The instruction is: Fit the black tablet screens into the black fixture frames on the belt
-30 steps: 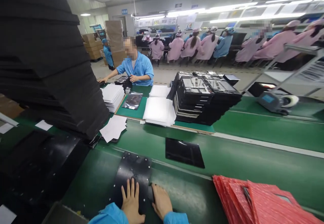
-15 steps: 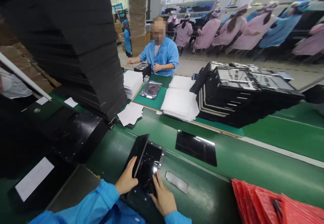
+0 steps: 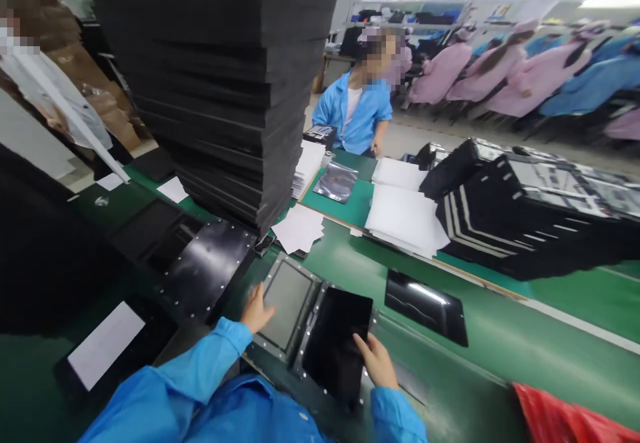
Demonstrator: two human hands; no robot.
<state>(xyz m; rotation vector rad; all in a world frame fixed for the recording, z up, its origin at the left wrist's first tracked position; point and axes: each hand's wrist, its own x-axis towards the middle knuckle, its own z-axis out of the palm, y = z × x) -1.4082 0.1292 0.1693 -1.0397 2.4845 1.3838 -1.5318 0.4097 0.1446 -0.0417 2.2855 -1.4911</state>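
My left hand is loosely spread at the open fixture's left half; black panel lies over the right half, right hand at its right edge, can't tell if pinching. Probably loading or unloading; next calls for gentle edge handling imo.

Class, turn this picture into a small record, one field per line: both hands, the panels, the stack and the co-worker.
Left hand: at the left edge of the grey leaf
Right hand: fingers over the right edge of the dark panel
Dark panel: on the leaf to the right of the grey one
Second panel: lying on the green bench
Stack: tall, black, beyond the left hand
Co-worker: blue jacket, across the bench
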